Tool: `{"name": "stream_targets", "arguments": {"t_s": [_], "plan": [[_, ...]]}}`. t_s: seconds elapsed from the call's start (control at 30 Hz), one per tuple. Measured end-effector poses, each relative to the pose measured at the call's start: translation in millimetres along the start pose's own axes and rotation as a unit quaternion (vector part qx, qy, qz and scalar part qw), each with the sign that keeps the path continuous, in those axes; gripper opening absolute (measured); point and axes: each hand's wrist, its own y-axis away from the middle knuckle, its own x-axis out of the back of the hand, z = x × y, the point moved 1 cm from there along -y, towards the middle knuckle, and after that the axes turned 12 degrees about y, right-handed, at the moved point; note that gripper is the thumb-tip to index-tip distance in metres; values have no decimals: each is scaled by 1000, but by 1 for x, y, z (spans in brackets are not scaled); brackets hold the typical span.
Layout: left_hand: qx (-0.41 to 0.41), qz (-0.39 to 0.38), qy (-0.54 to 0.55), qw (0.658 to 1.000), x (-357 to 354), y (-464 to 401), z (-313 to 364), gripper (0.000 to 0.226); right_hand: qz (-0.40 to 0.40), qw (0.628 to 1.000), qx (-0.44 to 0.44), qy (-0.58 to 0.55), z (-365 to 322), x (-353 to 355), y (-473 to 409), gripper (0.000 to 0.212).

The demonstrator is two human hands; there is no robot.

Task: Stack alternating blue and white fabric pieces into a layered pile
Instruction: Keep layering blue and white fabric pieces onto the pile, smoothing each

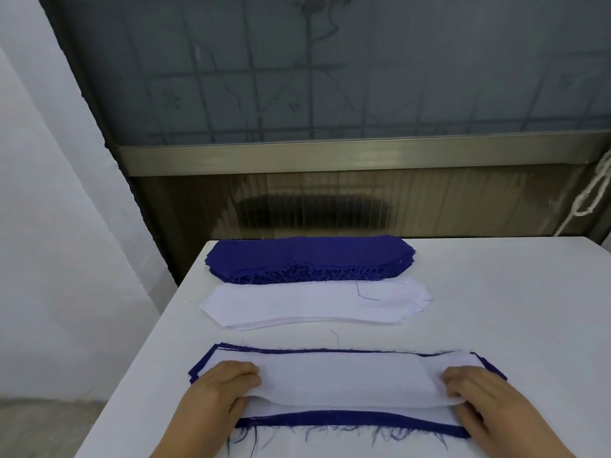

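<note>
Hands work the ends: left hand (221, 388) and right hand (479, 396) each pinch the top white piece (347, 375), near edge lifted off the layered pile (330, 421). Best lowered evenly, blue border showing all round. Beyond wait the white stack (314, 304) and blue stack (310, 257).
</note>
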Motion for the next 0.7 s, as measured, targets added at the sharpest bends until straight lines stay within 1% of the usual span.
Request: {"name": "stream_targets", "arguments": {"t_s": [0.03,0.07,0.1,0.13,0.2,0.23,0.3,0.37,0.43,0.5,0.57,0.6,0.63,0.7], "plan": [[3,-3,8,1000,0,0,0,34,10,1000,10,4,1,-3,1,47],[5,-6,15,1000,0,0,0,34,7,1000,9,8,-1,-1,1,52],[9,-9,22,1000,0,0,0,33,7,1000,16,11,0,-1,1,53],[14,-12,28,999,0,1,0,33,-5,1000,14,13,-1,2,-1,48],[27,-20,40,999,1,3,-2,32,-23,1000,14,16,-1,7,-3,31],[33,-22,43,998,2,5,-3,31,-30,999,18,14,1,8,-3,27],[46,-13,49,998,3,9,-6,32,-26,999,16,20,5,10,-3,30],[51,8,53,997,3,10,-9,40,-20,999,11,46,9,8,-5,32],[39,28,40,998,3,4,-10,46,-12,996,6,87,15,5,-9,26],[38,39,15,998,4,-5,-13,40,-22,992,-1,124,21,4,-15,19],[80,45,-21,996,6,-16,-17,30,-56,988,-10,141,27,3,-25,33],[113,40,-33,992,6,-23,-19,32,-74,987,-19,143,27,3,-32,38],[134,31,-40,990,3,-31,-20,36,-84,987,-27,138,26,1,-41,38],[136,18,-46,989,-5,-52,-18,34,-89,989,-41,113,21,-6,-61,33]]}}
